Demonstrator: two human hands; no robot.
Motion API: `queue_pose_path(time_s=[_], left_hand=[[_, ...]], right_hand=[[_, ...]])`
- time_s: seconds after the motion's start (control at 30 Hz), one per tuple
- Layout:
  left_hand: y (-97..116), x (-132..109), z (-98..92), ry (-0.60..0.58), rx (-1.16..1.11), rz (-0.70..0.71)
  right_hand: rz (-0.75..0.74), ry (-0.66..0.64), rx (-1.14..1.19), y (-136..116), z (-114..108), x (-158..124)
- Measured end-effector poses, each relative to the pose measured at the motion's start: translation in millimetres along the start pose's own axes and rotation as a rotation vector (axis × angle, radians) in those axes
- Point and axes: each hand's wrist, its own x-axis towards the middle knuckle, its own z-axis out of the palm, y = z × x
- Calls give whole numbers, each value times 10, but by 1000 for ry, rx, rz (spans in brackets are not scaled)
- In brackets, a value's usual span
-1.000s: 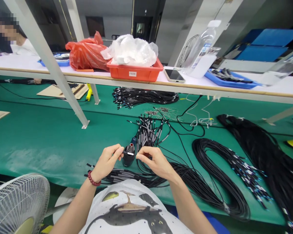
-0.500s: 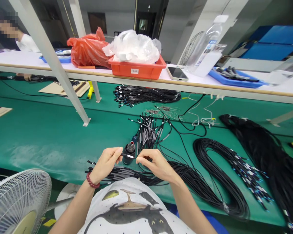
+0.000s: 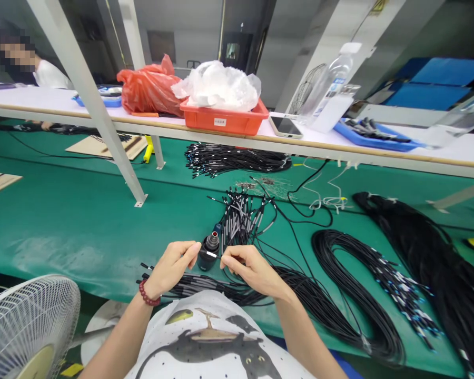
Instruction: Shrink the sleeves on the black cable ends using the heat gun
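Note:
A thin black cable with a white sleeve [image 3: 211, 254] on it is stretched between my two hands. My left hand [image 3: 177, 263], with a dark red bead bracelet at the wrist, pinches the cable's left part between thumb and fingertips. On the other side my right hand [image 3: 250, 268] is closed on the cable just right of the white sleeve. Behind the sleeve a dark heat gun [image 3: 208, 260] stands with its metal nozzle pointing up, its tip glowing reddish. Whether the sleeve touches the gun I cannot tell. Black cables with grey sleeves [image 3: 205, 284] lie below my hands.
Beyond the heat gun is a pile of grey-sleeved cables [image 3: 240, 216]. Coiled cables [image 3: 339, 279] and a thick black bundle [image 3: 414, 242] lie to the right. A shelf [image 3: 166, 125] crosses above, bearing an orange bin [image 3: 225, 121]. A fan [image 3: 31, 326] stands lower left; another person [image 3: 51, 75] is at far left.
The view has tilted slightly up, so the shelf and cables sit a little lower. My left fingertips have shifted slightly, and less black cable shows left of the white sleeve. Both hands keep their hold.

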Motion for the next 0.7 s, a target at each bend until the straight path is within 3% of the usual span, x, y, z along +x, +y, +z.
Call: queue_pose_path(time_s=[0.13, 0.33, 0.5, 0.6, 0.7], left_hand=[[-33, -3, 6, -18, -78, -16], [-59, -29, 86, -41, -244, -101], [1, -101, -4, -119, -160, 22], [15, -145, -124, -95, -174, 99], [-102, -145, -204, 50, -180, 69]], right_hand=[[-7, 63, 43, 5, 16, -12], [-3, 55, 38, -2, 33, -53], [35, 112, 175, 11, -4, -116], [18, 228, 313, 102, -86, -146], [-13, 474, 391, 306, -212, -126]])
